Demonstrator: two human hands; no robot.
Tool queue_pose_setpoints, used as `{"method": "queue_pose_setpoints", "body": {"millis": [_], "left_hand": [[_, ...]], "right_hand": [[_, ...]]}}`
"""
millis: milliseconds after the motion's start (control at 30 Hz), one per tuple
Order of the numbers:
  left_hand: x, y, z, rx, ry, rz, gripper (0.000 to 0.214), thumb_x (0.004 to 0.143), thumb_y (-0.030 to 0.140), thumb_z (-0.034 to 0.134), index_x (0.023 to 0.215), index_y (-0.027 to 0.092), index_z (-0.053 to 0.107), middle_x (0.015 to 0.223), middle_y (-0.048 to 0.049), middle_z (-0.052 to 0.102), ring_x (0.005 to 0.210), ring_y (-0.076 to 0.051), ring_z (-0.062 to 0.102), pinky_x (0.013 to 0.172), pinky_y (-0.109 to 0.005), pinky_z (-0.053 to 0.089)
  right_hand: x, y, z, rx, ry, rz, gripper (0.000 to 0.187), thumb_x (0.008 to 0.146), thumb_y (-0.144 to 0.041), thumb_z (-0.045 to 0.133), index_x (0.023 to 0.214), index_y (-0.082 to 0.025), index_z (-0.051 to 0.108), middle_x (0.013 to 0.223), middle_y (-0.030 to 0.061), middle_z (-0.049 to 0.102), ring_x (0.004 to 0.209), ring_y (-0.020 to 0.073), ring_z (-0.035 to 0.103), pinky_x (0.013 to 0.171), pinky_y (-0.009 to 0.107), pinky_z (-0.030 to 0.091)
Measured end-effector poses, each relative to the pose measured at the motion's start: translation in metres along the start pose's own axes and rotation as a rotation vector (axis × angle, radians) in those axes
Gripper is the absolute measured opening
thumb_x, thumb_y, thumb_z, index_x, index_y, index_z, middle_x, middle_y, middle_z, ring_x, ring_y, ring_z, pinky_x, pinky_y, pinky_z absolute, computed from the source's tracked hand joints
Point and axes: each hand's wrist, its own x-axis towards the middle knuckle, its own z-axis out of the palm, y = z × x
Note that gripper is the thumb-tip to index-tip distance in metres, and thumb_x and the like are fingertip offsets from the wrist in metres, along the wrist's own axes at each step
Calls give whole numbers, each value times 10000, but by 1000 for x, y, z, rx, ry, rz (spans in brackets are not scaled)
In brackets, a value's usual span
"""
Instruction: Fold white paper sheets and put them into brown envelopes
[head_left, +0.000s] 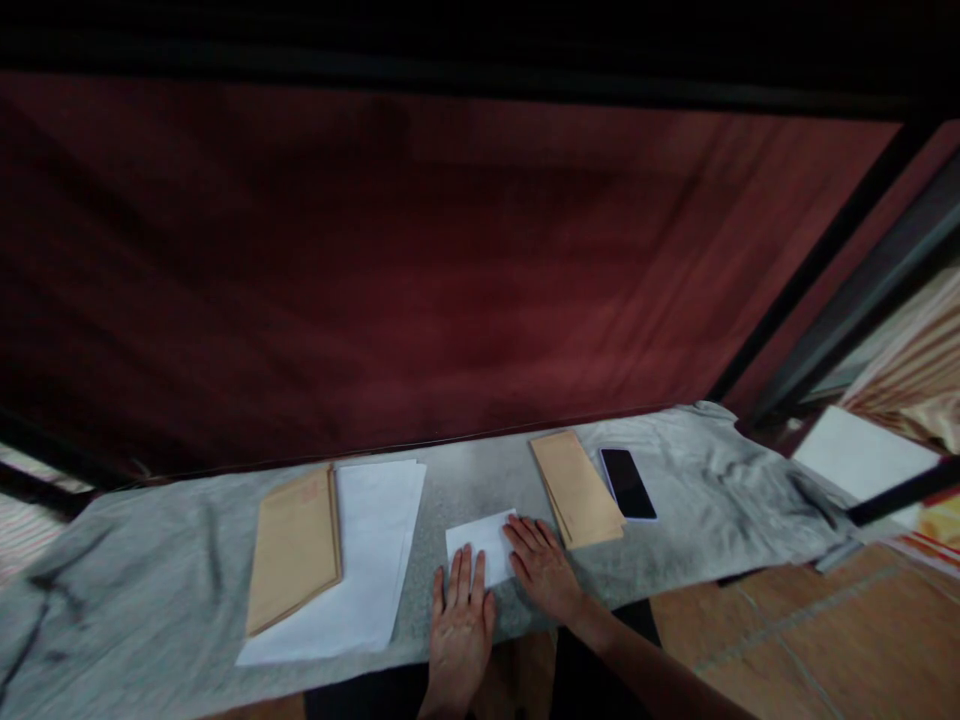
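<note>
White paper (486,533) lies partly under left hand (460,622) and right hand (547,572), both spread flat, bare cloth (480,470) beyond its far edge.

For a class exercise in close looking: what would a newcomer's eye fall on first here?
Probably the dark red panel filling most of the upper view. Next, at bottom centre, the left hand and right hand, both touching a small white paper on the grey cloth. Then, to their right, the dark-screened phone beside some brown envelopes.

Dim light — blurry, stretched edges
</note>
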Motion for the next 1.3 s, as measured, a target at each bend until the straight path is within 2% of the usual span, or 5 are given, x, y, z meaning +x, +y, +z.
{"method": "queue_pose_setpoints", "body": {"millis": [200,467,733,1033,1300], "left_hand": [[0,0,-3,-8,-5,1,570,969,250,431,1536,211,391,1566,-101,451,1476,-277,371,1185,-535,338],[-2,4,1,19,6,-11,537,969,294,457,1500,209,454,1565,-106,449,1451,-280,412,1168,-529,361],[32,13,-2,-82,-158,-147,504,972,204,368,1452,148,512,1501,-120,532,1441,-260,428,1180,-500,363],[31,-1,5,-123,-55,-358,581,1006,324,369,1542,101,353,1570,-191,414,1471,-296,374,1198,-525,315],[31,-9,3,-129,-66,-353,561,989,262,352,1526,100,388,1547,-177,451,1456,-305,398,1197,-553,301]], "right_hand": [[3,3,4,29,-19,10,446,1014,-229,434,1449,-213,531,1535,58,489,1403,220,461,1184,453,328],[29,-4,15,44,-59,-30,449,1049,-264,383,1475,-177,496,1549,83,469,1437,215,417,1202,465,314],[18,-21,17,-1,-92,-18,472,1037,-258,419,1502,-185,456,1577,87,423,1452,241,394,1203,483,309],[10,-13,13,-54,2,126,546,1029,-285,418,1537,-88,378,1547,161,444,1445,264,407,1204,473,298],[0,-2,9,-32,39,137,565,1034,-270,398,1567,-101,317,1551,144,444,1444,268,408,1194,484,311]]}}
